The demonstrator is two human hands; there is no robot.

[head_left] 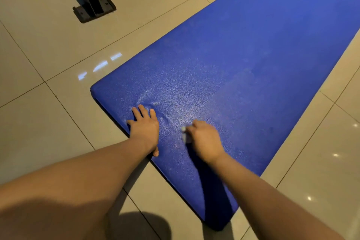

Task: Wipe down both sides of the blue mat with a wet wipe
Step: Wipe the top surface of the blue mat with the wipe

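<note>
Head view, and the long blue foam mat (253,64) lies flat on the glossy beige tiled floor (48,54), running from the near edge away to the upper right. The left hand (145,129) is down flat by the mat's near short edge, fingers straight and spread, pressing hard enough that the surface puckers just ahead of the fingertips. That is an anchoring hand, nothing gripped. The right hand (205,139) sits just beside it, fingers curled over a small white wet wipe (184,134) that peeks out at its left side; the hand is blurred, so the exact grip is hard to read.

The step in hand looks like wiping the upward face at its near end. A faint sheen spreads ahead of the hands; whether that is moisture or lamp glare, hard to tell. Next, the wipe wants carrying up the length of the mat, and the underside has yet to be turned up.

The count: one mat, one wipe, two hands, one black metal frame foot (91,4) at upper left.
</note>
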